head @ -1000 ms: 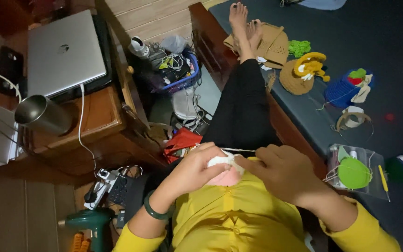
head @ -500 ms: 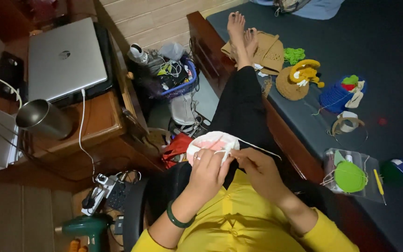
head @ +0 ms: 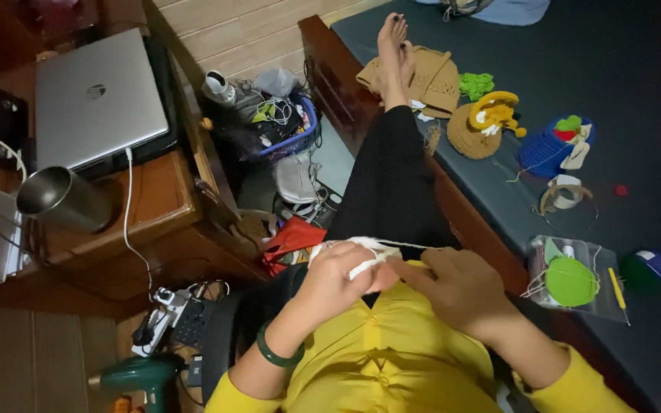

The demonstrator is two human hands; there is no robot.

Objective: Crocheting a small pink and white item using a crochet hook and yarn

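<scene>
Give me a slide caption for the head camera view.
Both hands, left hand and right hand, work a small white crochet piece over a yellow shirt, beside a closed laptop.

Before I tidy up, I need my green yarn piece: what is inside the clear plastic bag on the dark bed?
Inside the clear plastic bag lies a round green crochet piece with loose pale threads. Whatever is beneath that piece is covered. A yellow hook lies at the bag's edge.

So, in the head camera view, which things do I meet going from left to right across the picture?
Metal cup → closed laptop → blue basket → left hand on the white crochet piece → right hand → green disc → blue ball.
</scene>
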